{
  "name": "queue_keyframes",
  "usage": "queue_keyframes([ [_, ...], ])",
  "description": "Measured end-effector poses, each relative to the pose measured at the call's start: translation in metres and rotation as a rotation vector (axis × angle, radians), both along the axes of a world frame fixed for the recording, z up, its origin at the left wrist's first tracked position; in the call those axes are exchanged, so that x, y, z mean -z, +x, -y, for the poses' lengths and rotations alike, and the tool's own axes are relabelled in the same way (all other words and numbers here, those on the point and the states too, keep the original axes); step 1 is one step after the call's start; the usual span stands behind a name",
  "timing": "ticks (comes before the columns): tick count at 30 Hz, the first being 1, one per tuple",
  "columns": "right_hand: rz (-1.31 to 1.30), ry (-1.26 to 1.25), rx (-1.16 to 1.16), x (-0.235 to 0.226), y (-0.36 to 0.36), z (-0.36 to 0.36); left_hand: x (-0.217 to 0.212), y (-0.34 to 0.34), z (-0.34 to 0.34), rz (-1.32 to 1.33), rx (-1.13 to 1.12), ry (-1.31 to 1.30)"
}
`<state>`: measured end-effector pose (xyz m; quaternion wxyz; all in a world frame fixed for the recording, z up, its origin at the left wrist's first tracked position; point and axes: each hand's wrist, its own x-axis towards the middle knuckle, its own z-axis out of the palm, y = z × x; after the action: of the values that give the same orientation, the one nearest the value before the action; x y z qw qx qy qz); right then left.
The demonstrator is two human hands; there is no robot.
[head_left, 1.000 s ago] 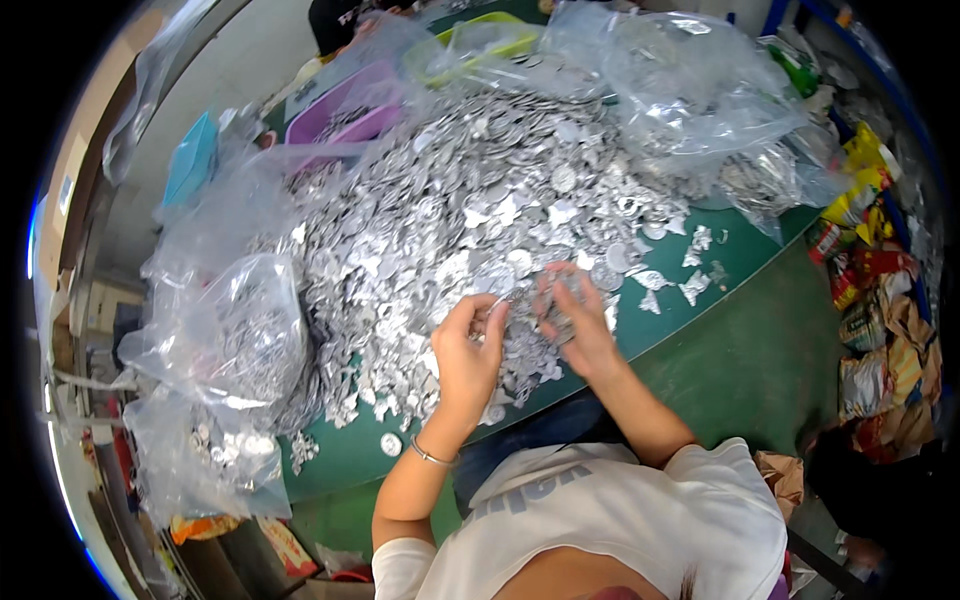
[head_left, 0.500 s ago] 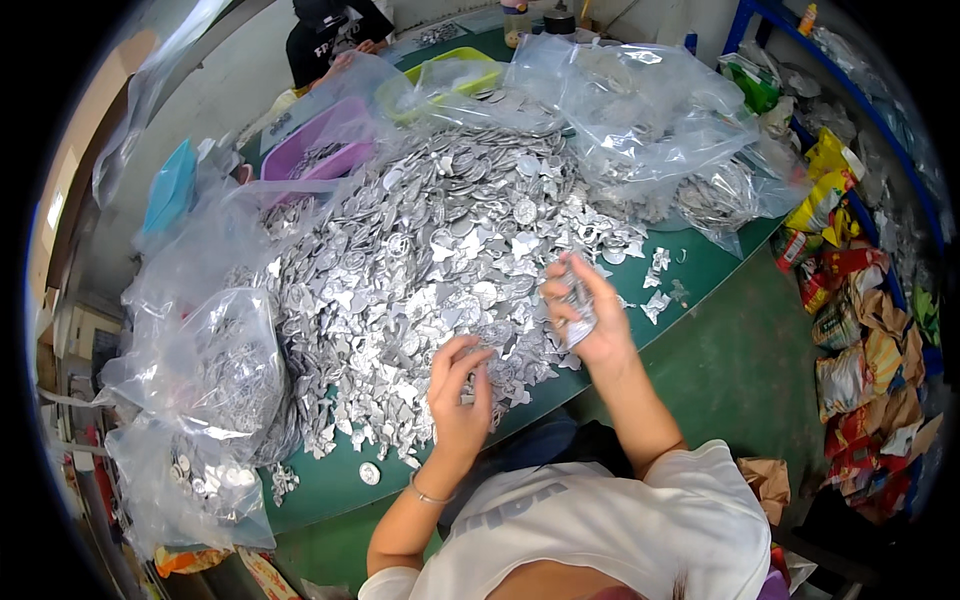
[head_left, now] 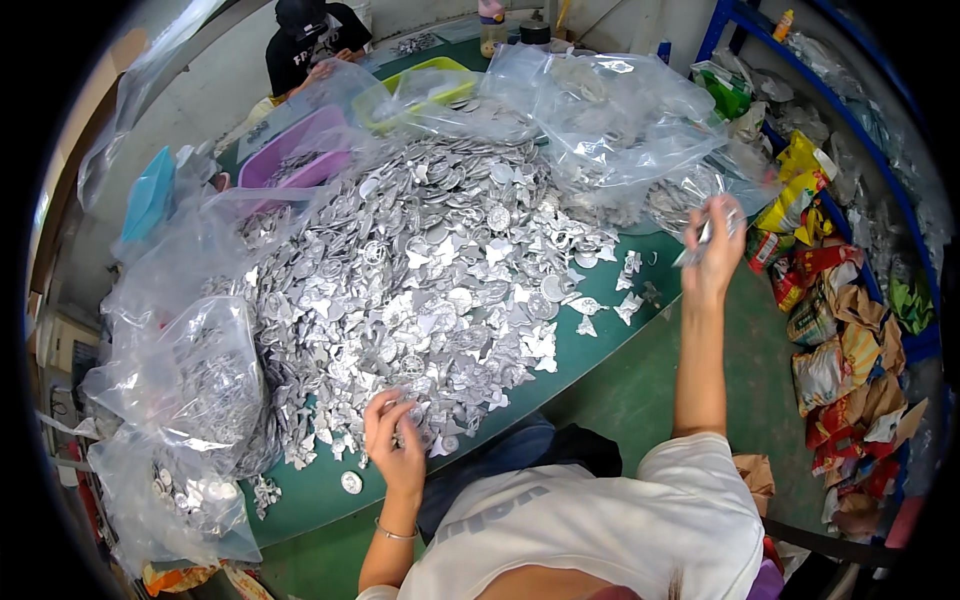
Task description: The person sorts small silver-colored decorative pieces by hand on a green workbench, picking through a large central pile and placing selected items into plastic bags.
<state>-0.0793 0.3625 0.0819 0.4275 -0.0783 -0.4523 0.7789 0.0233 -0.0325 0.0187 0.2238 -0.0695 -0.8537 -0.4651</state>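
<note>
A broad heap of flat silver-coloured metal pieces (head_left: 430,270), some round and some butterfly-like, covers much of the green table. My right hand (head_left: 712,250) is raised beyond the table's right edge, close to a clear bag of metal pieces (head_left: 688,198). Its fingers are closed around several silver metal pieces, blurred by motion. At the near edge of the heap is my left hand (head_left: 396,445), its fingers loosely bent and apart, with nothing seen in them. A single round metal piece (head_left: 351,482) lies to its left on the tabletop.
Clear plastic bags (head_left: 200,370) line the table's left side, and a large one (head_left: 630,110) lies at the far right. Behind the heap are a purple tray (head_left: 335,125) and a yellow-green tray (head_left: 380,108). Another person (head_left: 312,45) sits beyond. Blue shelving (head_left: 722,25) and colourful packets (head_left: 815,365) are right.
My right hand has swung right and away from the heap, carrying metal pieces. My left hand has shifted slightly left and nearer. The whole view has moved a little.
</note>
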Motion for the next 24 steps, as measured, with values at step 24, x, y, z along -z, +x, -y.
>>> queue_keyframes([
  [24, 0.184, 1.458, 0.202, 0.016, 0.004, 0.049, 0.013, -0.004, -0.024, 0.023, 0.102, -0.049],
])
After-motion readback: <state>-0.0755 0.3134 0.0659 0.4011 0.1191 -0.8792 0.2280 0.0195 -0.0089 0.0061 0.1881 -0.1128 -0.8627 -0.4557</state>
